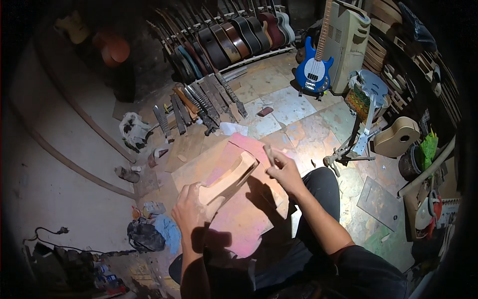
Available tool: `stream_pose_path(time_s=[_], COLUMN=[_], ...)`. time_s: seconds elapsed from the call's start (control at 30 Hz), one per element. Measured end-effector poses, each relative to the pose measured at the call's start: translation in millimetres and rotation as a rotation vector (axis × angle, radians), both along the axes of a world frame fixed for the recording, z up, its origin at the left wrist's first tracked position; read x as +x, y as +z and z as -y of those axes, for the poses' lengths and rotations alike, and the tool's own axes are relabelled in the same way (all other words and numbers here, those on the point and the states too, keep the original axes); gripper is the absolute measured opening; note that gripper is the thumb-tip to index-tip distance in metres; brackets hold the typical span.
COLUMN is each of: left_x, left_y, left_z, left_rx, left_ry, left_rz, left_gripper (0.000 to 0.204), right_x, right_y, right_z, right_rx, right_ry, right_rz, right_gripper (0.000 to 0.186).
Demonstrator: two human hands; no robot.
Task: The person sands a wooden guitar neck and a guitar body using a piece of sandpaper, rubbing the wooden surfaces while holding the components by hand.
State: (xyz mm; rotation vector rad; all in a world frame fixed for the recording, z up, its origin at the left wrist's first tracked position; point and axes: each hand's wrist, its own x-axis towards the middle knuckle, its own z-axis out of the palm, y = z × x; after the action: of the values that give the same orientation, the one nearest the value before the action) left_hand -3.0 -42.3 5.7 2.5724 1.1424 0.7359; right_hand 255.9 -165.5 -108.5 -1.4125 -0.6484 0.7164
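My left hand [189,205] is closed around the near end of a long, pale wooden piece [226,183] with a dark slot near its raised far end. That piece lies slanted over a pink-stained board [236,226] in front of me. To the right of its far end, my right hand [285,172] pinches a small, flat brownish stick [269,155], held upright and apart from the wood. The stick's exact kind is hard to make out. The shadow of my right hand falls on the board.
Several files and rasps [194,104] lie on the floor ahead. Behind them stands a rack of guitars [234,40]. A blue bass guitar [312,70] leans at the back right, near a metal stand [348,149]. Bags [147,234] lie at the left.
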Motion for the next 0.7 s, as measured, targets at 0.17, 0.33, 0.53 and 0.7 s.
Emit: stream_pose_path(time_s=[0.17, 0.33, 0.53, 0.7], left_x=[-5.1, -19.9, -57.1, -56.7], left_y=[21.2, 32.1, -14.9, 32.0], left_z=[-10.3, 18.6, 26.6, 27.1], left_rx=[0.140, 0.124, -0.048, -0.239], left_ry=[-0.080, 0.001, 0.173, 0.157], left_rz=[0.070, 0.315, 0.326, -0.180], left_gripper=[0.059, 0.061, 0.061, 0.070], right_x=[-2.4, -21.0, -56.4, -77.6], right_y=[25.9, 87.6, 85.1, 79.2], right_z=[-9.9, -3.3, -20.1, -13.3], right_rx=[0.045, 0.106, 0.066, 0.076], right_ry=[-0.009, 0.124, 0.148, 0.184], right_rz=[-0.024, 0.450, 0.646, 0.694], right_gripper=[0.059, 0.063, 0.070, 0.072])
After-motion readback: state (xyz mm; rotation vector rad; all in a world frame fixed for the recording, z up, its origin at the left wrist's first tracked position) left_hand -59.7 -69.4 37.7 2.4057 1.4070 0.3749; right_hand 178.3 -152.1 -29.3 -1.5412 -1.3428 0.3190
